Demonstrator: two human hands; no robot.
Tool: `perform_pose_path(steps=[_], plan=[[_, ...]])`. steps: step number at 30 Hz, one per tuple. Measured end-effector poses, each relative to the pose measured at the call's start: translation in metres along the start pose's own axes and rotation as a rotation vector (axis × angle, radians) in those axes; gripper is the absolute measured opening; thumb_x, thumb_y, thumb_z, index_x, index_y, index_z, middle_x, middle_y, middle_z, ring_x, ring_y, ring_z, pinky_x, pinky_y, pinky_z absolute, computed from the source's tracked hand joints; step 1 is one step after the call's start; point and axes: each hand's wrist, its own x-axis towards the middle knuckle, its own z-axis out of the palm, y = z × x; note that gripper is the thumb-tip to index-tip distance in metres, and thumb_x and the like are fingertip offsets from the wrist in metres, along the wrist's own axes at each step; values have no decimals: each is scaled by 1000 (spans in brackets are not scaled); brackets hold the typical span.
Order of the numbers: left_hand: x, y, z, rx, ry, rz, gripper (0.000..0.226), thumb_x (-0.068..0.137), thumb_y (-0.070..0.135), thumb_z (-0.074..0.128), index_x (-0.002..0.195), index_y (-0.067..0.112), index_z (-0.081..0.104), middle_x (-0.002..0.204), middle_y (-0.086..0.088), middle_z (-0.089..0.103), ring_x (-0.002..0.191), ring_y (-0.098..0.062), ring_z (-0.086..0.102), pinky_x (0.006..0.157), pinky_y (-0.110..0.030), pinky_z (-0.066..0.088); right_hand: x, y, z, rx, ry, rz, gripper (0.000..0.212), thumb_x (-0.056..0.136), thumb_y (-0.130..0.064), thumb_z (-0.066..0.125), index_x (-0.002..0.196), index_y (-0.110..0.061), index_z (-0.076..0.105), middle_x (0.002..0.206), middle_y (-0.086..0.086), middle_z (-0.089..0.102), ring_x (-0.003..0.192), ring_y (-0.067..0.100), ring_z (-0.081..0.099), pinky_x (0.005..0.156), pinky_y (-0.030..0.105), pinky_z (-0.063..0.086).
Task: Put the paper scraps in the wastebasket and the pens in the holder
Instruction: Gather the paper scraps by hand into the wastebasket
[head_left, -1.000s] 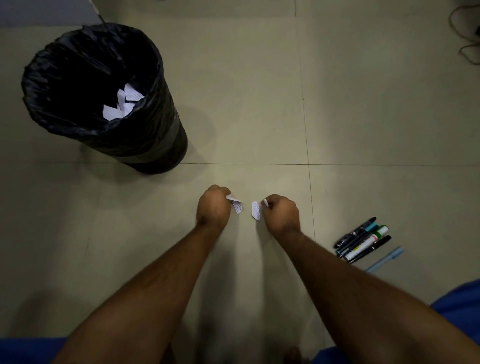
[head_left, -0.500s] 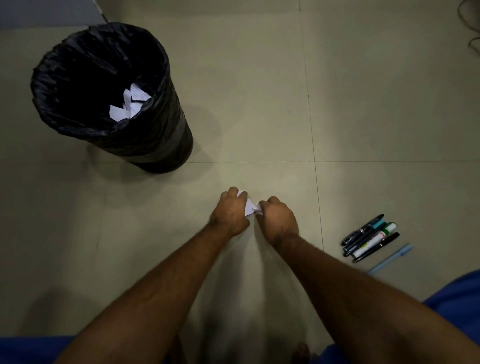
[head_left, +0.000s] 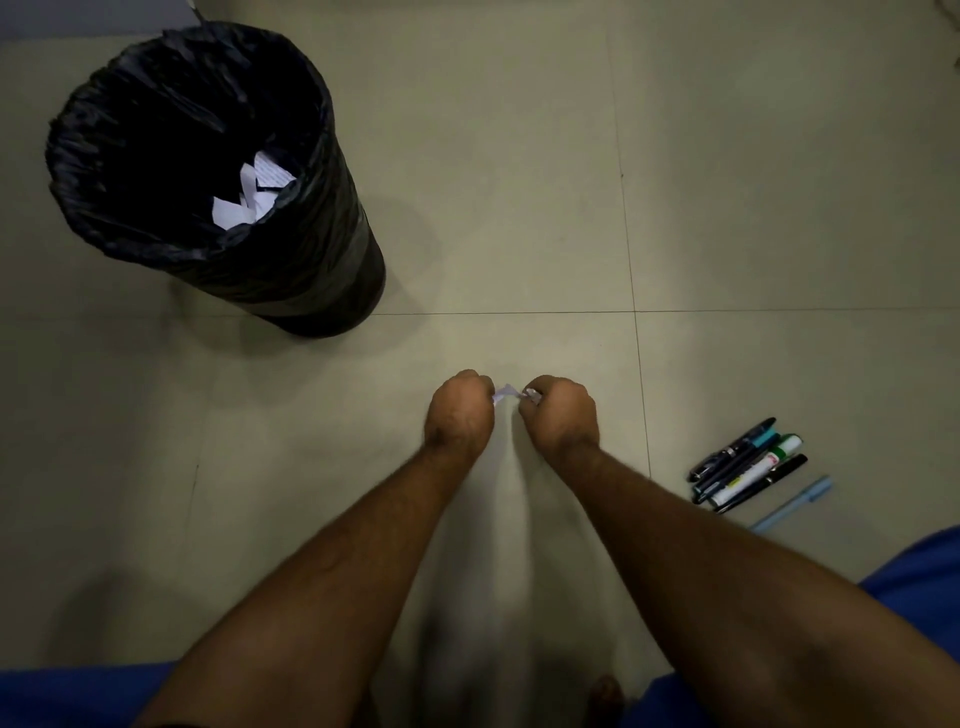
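Note:
My left hand (head_left: 460, 415) and my right hand (head_left: 561, 415) are closed side by side over the tiled floor, both pinching a small white paper scrap (head_left: 505, 393) between them. A wastebasket (head_left: 311, 244) lined with a black bag stands at the upper left, with white paper scraps (head_left: 249, 195) inside it. Several pens and markers (head_left: 748, 465) lie in a bunch on the floor to the right of my right hand, and a light blue pen (head_left: 795, 503) lies just beside them. No pen holder is in view.
Beige floor tiles (head_left: 519, 156) with thin grout lines fill the view. Blue clothing (head_left: 924, 587) shows at the lower right and along the bottom left edge. A cable (head_left: 948, 21) shows faintly at the top right corner.
One second ago each hand held its own scrap, a gap between them. The hands came together, and now they pinch the paper between them, slightly apart again.

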Motion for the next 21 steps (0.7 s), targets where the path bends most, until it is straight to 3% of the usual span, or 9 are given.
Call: perform_pose_path(steps=[4,6,10,14,17,21], plan=[[0,-9,-3,-183,55,-71,28,88,29,64,80,5,74,81,-14,72,76,-31,65,67,-31,51,-1,-4,1,252,24,92,22,89,-22,61,78,-6,71,76,11,72,73,29,63,63,27,41],[-3,-17,-6,-355,93,-165,24,82,23,67,67,5,70,69,-12,70,69,-32,64,62,-33,49,-2,-10,1,392,17,165,21,85,-25,65,72,-10,69,68,9,71,67,29,67,63,32,53],[-13,-12,-28,-625,135,-306,14,78,17,73,66,11,72,64,-2,70,66,-26,67,69,-35,57,-9,-35,-2,725,-28,256,17,83,-23,73,72,-10,72,65,8,70,59,22,67,68,39,59],[-17,1,-81,-678,246,-194,9,80,16,74,75,9,74,72,-5,73,70,-22,67,71,-34,55,-7,-93,-33,964,-56,222,8,86,-8,71,79,-5,71,67,9,64,60,19,61,67,32,60],[-23,11,-124,-664,343,-73,25,81,30,72,74,6,74,71,-11,73,65,-24,67,67,-43,58,-10,-139,-63,1010,-80,104,4,85,-2,68,82,0,70,72,13,66,63,19,63,62,28,59],[-42,22,-179,-658,504,-38,40,87,42,66,68,7,69,64,-11,68,62,-28,65,59,-41,55,-22,-192,-92,1040,-103,-36,10,85,-4,68,86,6,70,80,18,69,68,21,66,66,33,62]])
